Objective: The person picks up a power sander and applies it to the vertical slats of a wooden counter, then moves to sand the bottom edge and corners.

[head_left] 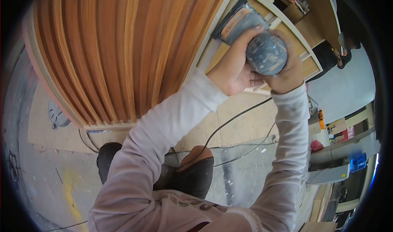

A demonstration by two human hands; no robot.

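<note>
1. left hand (233,66): thumb laid along the grey body of the power sander (267,53), the other fingers curled beneath its round end cap; it is gripping, with little spread.
2. right hand (291,64): bent around the cap's right side, also gripping; some of its fingertips are hidden.
3. the sander is tilted beside the right edge of the slatted wooden panel (135,47), well above its lower right corner; whether its pad touches that edge, i cannot tell.
4. round dial (57,115): near the panel's lower left corner, on the plywood sheet (229,127). the grey floor (45,178) around the sheet bears a yellow smear (71,199). a black cable (241,113) loops across the sheet. right of the panel are a pale wooden frame (262,7), then a red bag (316,146) and a blue water bottle (358,161).
5. counted: two hands, one slatted panel, one dial, one sander, one blue bottle.
</note>
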